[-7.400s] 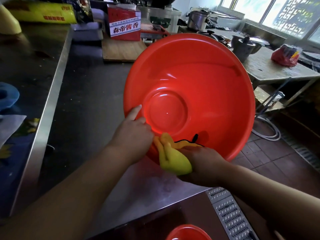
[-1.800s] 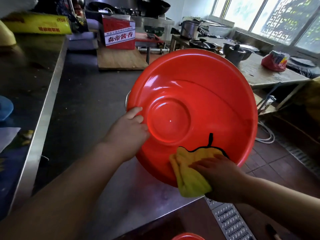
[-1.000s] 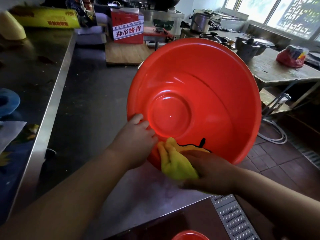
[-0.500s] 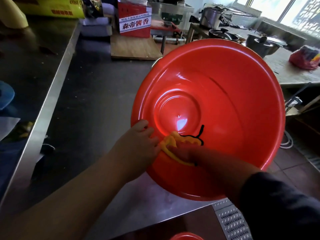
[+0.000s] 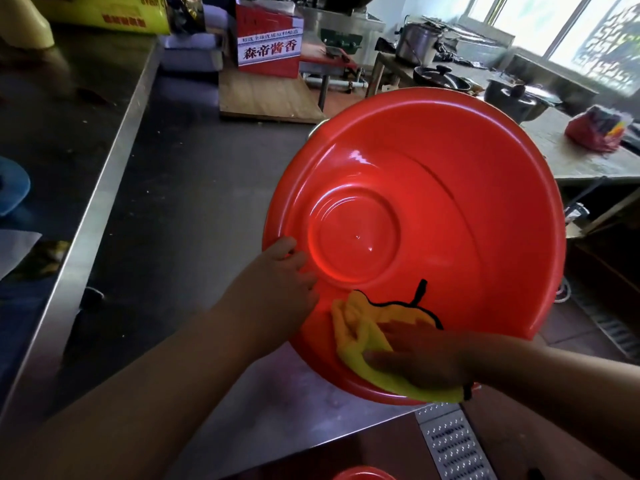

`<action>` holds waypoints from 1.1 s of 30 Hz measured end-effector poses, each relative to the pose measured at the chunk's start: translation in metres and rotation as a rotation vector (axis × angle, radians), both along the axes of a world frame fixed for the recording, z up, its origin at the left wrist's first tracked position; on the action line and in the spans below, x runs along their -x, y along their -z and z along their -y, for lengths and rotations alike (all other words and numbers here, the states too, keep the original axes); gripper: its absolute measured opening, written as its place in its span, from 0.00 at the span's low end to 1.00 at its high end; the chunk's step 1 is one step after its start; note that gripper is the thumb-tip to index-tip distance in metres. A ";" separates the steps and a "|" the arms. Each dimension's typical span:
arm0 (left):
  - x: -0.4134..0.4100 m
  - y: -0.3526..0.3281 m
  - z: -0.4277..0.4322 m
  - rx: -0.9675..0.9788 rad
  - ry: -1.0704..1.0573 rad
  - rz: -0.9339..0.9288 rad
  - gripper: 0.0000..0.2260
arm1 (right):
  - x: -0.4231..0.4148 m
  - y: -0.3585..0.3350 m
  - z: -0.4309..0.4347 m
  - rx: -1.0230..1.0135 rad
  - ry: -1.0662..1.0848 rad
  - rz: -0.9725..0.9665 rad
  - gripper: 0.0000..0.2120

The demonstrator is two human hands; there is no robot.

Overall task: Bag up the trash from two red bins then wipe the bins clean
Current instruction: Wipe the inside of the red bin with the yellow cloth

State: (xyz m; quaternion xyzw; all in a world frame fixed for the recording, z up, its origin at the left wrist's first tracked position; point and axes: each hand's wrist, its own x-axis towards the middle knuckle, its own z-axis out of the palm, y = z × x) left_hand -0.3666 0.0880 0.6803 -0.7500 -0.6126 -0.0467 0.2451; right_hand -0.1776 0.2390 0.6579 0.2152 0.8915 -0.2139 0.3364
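Steel counter [image 5: 207, 188] lies under 1 tilted red bin [image 5: 450, 220], its rim gripped by the left hand [image 5: 284, 282] while the right hand [image 5: 422, 358], fingers flat, presses a yellow cloth [image 5: 356, 327] inside.

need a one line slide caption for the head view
Left hand holds a tilted red bin while the right hand presses a yellow cloth against its lower part.

Single head-worn wide-angle view, aimed forward and down. Close range: left hand [image 5: 282, 285] and right hand [image 5: 420, 358] low in frame, red bin [image 5: 467, 202] past them filling centre. Tabletop [image 5: 194, 188] stretching away left of hands.
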 end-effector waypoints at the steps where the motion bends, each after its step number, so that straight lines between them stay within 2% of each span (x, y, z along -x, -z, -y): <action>1: -0.001 0.000 -0.001 -0.005 0.011 -0.004 0.15 | -0.001 0.003 0.002 0.003 0.006 -0.006 0.26; 4: -0.003 0.002 -0.001 -0.026 0.054 -0.027 0.15 | 0.013 0.030 -0.006 -0.033 0.138 -0.019 0.30; 9: -0.010 0.006 0.001 -0.058 0.094 -0.020 0.14 | 0.043 0.085 -0.042 -0.128 0.167 0.011 0.29; 14: -0.011 0.003 0.001 -0.052 0.067 0.012 0.15 | 0.063 0.089 -0.052 -0.262 0.296 -0.069 0.33; 17: -0.006 0.000 0.001 -0.003 0.036 0.007 0.17 | 0.054 0.072 -0.042 -0.252 0.194 0.022 0.29; 21: -0.002 -0.008 -0.001 0.039 -0.012 -0.026 0.18 | 0.031 0.052 -0.023 -0.175 0.144 0.018 0.38; 23: 0.000 -0.010 0.000 0.063 -0.031 -0.027 0.17 | 0.015 0.035 -0.009 -0.107 0.139 -0.005 0.36; 25: 0.001 -0.012 0.003 0.108 -0.037 -0.037 0.17 | -0.005 0.012 0.006 -0.107 0.013 -0.016 0.37; 29: 0.003 -0.019 0.003 0.156 -0.057 -0.098 0.18 | -0.044 -0.012 0.028 -0.357 -0.244 -0.022 0.45; 31: 0.003 -0.022 0.003 0.175 -0.087 -0.120 0.19 | -0.051 -0.010 0.031 -0.512 -0.312 -0.140 0.43; 33: 0.005 -0.024 0.006 0.227 -0.105 -0.132 0.18 | -0.053 -0.001 0.029 -0.568 -0.289 -0.317 0.39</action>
